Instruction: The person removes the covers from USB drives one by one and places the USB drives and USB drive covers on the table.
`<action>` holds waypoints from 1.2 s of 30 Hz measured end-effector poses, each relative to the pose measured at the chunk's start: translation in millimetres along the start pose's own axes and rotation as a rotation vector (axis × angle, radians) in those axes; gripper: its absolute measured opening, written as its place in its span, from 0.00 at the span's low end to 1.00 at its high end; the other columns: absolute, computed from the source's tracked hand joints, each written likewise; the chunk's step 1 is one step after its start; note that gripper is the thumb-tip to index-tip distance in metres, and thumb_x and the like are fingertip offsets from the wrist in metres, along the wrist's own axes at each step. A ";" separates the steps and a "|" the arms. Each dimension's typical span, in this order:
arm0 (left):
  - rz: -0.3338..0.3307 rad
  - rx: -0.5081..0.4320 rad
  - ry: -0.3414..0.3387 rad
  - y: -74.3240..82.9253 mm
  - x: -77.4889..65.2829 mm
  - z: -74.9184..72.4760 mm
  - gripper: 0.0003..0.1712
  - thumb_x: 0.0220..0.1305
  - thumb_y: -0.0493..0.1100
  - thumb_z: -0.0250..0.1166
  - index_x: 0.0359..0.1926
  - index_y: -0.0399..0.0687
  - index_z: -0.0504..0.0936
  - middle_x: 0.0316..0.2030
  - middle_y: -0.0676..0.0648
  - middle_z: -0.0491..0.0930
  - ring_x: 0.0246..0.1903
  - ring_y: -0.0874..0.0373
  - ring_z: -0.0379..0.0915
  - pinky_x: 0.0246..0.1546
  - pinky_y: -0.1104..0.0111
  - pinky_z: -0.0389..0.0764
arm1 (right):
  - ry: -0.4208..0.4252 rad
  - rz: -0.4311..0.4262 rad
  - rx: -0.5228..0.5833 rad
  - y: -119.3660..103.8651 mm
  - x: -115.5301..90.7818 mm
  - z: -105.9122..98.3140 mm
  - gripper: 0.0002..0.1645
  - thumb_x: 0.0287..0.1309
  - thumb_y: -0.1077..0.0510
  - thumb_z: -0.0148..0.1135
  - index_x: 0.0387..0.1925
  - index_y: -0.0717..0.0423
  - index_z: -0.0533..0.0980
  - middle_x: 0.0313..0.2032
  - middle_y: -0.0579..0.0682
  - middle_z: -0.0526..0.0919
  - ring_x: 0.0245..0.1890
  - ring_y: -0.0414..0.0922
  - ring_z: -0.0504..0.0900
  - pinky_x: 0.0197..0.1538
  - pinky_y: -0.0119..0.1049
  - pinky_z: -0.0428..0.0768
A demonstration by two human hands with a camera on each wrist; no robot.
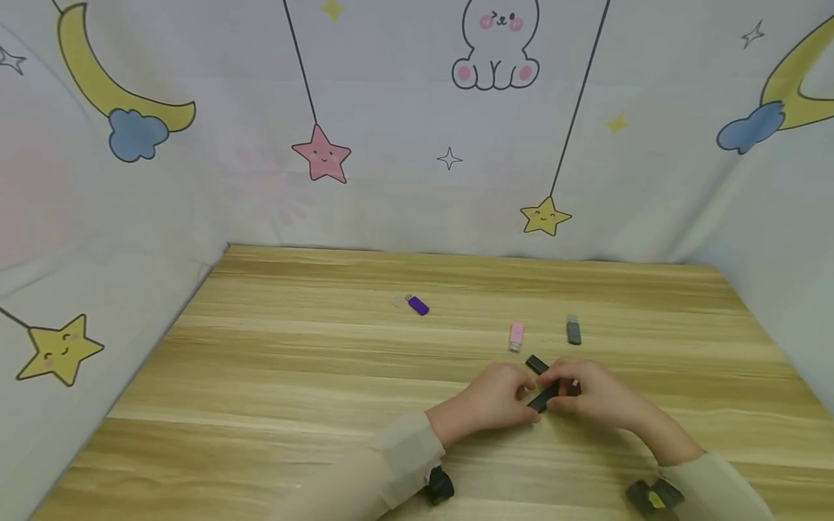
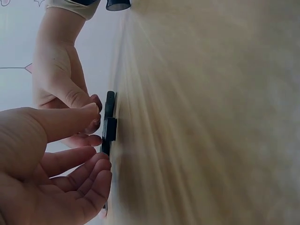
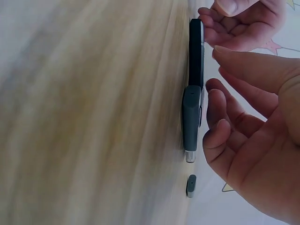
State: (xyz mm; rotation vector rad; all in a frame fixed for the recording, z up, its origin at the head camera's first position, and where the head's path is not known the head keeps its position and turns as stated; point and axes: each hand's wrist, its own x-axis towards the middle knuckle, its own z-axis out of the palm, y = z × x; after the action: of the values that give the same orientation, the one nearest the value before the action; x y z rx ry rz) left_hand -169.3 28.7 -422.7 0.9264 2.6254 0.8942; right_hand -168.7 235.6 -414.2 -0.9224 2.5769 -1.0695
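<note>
A black stick-shaped bar (image 1: 544, 398) lies on the table between the two hands. My left hand (image 1: 498, 396) is at its near left end; in the left wrist view the left thumb and the loosely bent fingers (image 2: 96, 180) stand apart. From the right, my right hand (image 1: 602, 394) reaches over the bar's far end, its thumb and fingers (image 3: 216, 101) spread apart close beside the bar. A dark grey USB stick (image 3: 191, 117) lies by the bar, partly hidden by the right hand in the head view. Just beyond the bar is another short black piece (image 1: 537, 364).
Farther back lie a pink USB stick (image 1: 516, 336), a grey USB stick (image 1: 573, 330) and a purple USB stick (image 1: 418, 305) with a small clear piece (image 1: 397, 302) beside it. A printed white curtain (image 1: 404, 202) borders the wooden table (image 1: 274, 405) at the back and sides.
</note>
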 end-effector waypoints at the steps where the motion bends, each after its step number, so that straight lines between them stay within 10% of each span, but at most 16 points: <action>1: -0.007 -0.004 -0.002 0.2 0.4 0.7 0.22 0.50 0.45 0.75 0.46 0.40 0.84 0.25 0.56 0.75 0.25 0.69 0.66 0.27 0.81 0.68 | -0.008 -0.008 -0.002 0.4 0.3 -0.1 0.15 0.54 0.61 0.69 0.45 0.59 0.81 0.36 0.46 0.80 0.30 0.33 0.73 0.32 0.30 0.74; 9: -0.040 0.001 -0.004 1.2 3.4 3.9 0.16 0.50 0.45 0.75 0.20 0.47 0.75 0.14 0.58 0.62 0.16 0.68 0.57 0.17 0.78 0.58 | -0.050 -0.035 -0.028 0.7 3.7 1.1 0.15 0.53 0.62 0.69 0.45 0.58 0.82 0.39 0.46 0.80 0.31 0.34 0.73 0.33 0.30 0.74; 36: -0.052 0.027 -0.040 0.5 7.0 0.0 0.03 0.48 0.37 0.71 0.21 0.45 0.85 0.14 0.59 0.67 0.15 0.69 0.60 0.16 0.80 0.61 | -0.088 -0.030 -0.070 0.2 10.3 5.6 0.08 0.53 0.62 0.69 0.37 0.56 0.83 0.33 0.42 0.78 0.27 0.30 0.70 0.29 0.28 0.73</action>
State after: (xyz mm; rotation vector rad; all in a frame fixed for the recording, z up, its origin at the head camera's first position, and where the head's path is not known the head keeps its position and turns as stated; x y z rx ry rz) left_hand -174.5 33.4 -422.4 0.8693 2.6208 0.8215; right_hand -174.7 226.2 -417.9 -1.0049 2.5509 -0.9294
